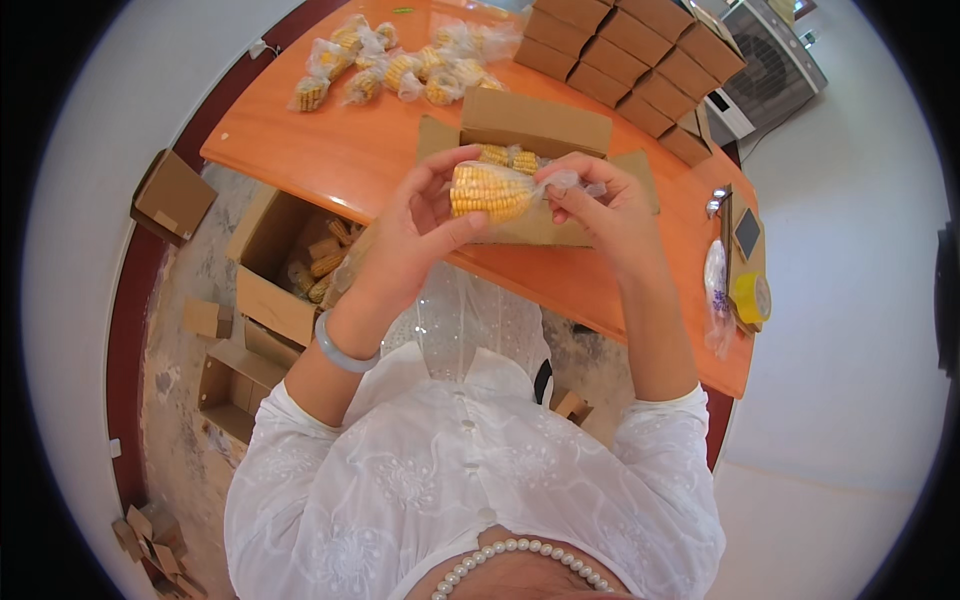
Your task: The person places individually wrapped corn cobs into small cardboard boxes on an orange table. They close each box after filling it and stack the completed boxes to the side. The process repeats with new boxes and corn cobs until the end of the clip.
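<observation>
Between my two hands is a piece of corn cob in a clear plastic bag (491, 192). My left hand (420, 217) holds the cob end, fingers above and thumb below. My right hand (600, 199) pinches the gathered neck of the bag. Just beyond and below the cob, an open cardboard box (536, 120) sits on the orange table (322, 161), with bagged corn pieces (523, 160) inside. More bagged corn pieces (403, 73) lie in a loose group at the table's far left.
Stacked cardboard boxes (622, 56) stand at the far right. Yellow tape (752, 297), a plastic bag roll (718, 292) and glasses (718, 201) lie at the right edge. A large carton of corn (277, 292) stands below the table's left side; smaller boxes (232, 390) are on the floor.
</observation>
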{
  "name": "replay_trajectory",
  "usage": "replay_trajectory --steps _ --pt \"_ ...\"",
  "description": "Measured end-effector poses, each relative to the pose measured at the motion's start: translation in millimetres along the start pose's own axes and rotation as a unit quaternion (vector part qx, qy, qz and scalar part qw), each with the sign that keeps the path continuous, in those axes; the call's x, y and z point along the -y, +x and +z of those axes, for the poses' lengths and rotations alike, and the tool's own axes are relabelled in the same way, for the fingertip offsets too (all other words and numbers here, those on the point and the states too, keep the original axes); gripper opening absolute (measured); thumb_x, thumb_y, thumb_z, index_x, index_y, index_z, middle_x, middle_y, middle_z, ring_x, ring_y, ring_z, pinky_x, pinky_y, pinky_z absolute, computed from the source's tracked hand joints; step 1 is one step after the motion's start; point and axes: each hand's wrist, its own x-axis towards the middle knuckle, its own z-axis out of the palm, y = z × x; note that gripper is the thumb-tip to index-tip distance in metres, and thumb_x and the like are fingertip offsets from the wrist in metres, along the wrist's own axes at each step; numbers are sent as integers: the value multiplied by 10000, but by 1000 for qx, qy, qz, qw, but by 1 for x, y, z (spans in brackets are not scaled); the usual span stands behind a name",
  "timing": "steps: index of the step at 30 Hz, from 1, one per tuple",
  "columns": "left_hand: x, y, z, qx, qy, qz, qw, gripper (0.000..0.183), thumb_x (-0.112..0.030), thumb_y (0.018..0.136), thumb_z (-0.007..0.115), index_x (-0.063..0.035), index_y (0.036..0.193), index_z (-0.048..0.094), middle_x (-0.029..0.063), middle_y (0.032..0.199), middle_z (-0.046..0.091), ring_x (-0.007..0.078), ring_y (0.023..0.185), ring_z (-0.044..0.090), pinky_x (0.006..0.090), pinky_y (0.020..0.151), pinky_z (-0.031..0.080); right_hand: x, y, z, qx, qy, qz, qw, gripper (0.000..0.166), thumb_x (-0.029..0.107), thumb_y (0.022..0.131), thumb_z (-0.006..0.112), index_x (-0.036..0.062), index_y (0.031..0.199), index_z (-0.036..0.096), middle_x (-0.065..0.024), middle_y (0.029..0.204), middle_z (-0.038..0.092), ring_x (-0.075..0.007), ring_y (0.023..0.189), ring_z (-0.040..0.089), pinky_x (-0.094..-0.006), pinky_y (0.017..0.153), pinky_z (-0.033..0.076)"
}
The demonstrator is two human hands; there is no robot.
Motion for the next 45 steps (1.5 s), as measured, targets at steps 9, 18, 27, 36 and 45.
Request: replay_trajectory --steps 9,18,27,36,45 --pt "8 -8 -5 44 403 262 876 588 197 667 590 -80 1179 671 139 1224 505 278 1150 591 382 993 504 -31 -3 -1 0 81 56 995 244 56 937 667 39 1169 593 -23 1112 622 -93 970 622 -224 804 532" --pt "18 -10 8 5 436 265 860 576 197 662 577 -75 1159 683 171 1190 518 327 1032 604 393 847 559 -1 -38 48 -29 -514 -245 822 627 -33 754 673 22 1366 547 -179 1243 632 -380 1133 545 -459 973 476" --pt "23 9 12 15 392 241 888 628 91 728 675 -53 1328 558 200 1297 485 400 1220 506 461 1039 450 -4 -11 6 -12 -548 -289 785 580 21 737 754 91 1296 615 -113 1215 671 -353 1007 596 -442 894 499" --pt "15 10 -8 -25 606 246 756 468 -20 754 762 -74 1208 660 155 1317 553 449 1360 419 527 1093 397 -21 32 -61 -44 -694 -126 707 382 63 777 765 100 1145 670 -107 1108 633 -334 1035 619 -444 885 506" --pt "22 11 -19 0 584 232 778 327 -11 758 742 -61 1078 697 164 1228 605 466 1322 452 528 1056 431 -61 53 -63 0 -672 -96 734 380 61 793 766 74 1155 650 -108 1122 614 -312 1055 618 -409 903 524"
